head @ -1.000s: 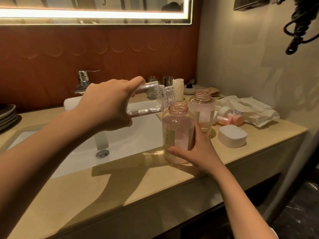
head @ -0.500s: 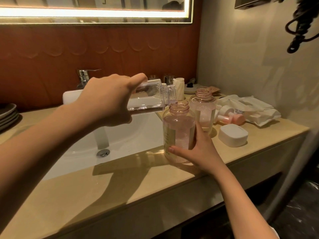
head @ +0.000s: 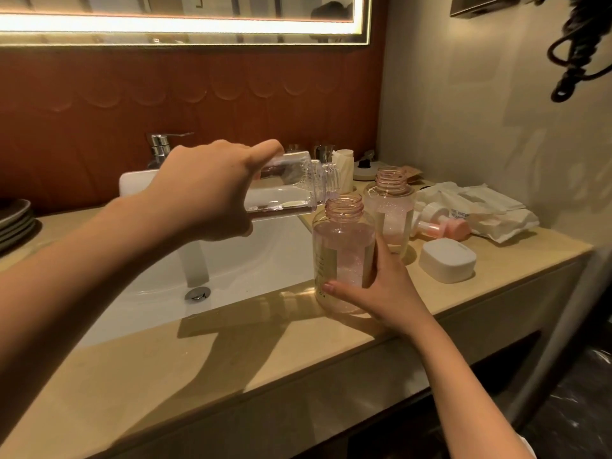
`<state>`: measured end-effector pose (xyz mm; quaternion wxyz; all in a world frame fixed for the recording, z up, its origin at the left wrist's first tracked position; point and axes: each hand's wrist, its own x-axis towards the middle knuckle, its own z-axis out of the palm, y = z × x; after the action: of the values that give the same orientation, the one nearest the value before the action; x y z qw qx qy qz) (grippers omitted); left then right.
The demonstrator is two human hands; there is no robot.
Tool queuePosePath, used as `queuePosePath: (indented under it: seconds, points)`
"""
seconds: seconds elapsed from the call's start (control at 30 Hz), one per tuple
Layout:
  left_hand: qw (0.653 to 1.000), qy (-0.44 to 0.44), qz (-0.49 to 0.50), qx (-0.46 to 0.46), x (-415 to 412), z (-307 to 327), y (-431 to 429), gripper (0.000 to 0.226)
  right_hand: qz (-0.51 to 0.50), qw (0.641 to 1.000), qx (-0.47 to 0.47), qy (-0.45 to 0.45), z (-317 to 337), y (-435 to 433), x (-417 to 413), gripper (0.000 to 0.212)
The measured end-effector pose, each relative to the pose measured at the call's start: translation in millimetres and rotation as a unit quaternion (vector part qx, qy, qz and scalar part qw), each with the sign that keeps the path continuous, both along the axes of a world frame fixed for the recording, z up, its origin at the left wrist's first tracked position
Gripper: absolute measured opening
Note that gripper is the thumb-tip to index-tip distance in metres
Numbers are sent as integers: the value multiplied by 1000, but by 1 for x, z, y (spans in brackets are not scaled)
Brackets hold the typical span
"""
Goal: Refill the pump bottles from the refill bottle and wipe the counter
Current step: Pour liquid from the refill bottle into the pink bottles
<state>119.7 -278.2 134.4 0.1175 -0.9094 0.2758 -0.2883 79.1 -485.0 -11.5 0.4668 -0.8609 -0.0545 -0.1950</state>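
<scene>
My left hand [head: 212, 193] grips a clear refill bottle [head: 291, 187], held almost level with its open mouth just above and behind the neck of a pink pump bottle [head: 342, 250]. A little clear liquid lies along the refill bottle's lower side. My right hand [head: 381, 289] holds the pink bottle low on its side, upright on the beige counter [head: 231, 352]; its pump is off. A second open pink bottle [head: 392, 207] stands just behind it. A pink and white pump head [head: 440, 226] lies on the counter to the right.
A white sink basin [head: 251, 260] with a chrome tap [head: 162, 147] sits left of the bottles. A white soap box [head: 447, 260], white cloths or packets [head: 480, 210], small toiletries at the back wall and stacked plates [head: 15, 220] at far left share the counter.
The refill bottle has levelled slightly and edged toward the pink bottle's neck. My right hand has stayed on the pink bottle.
</scene>
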Motion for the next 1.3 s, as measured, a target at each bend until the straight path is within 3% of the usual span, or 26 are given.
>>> queuePosePath:
  seconds: [1.3]
  points:
    - [1000,7,15,22,-2,6,-1,82,0,1000,-2,12,0,1,1,102]
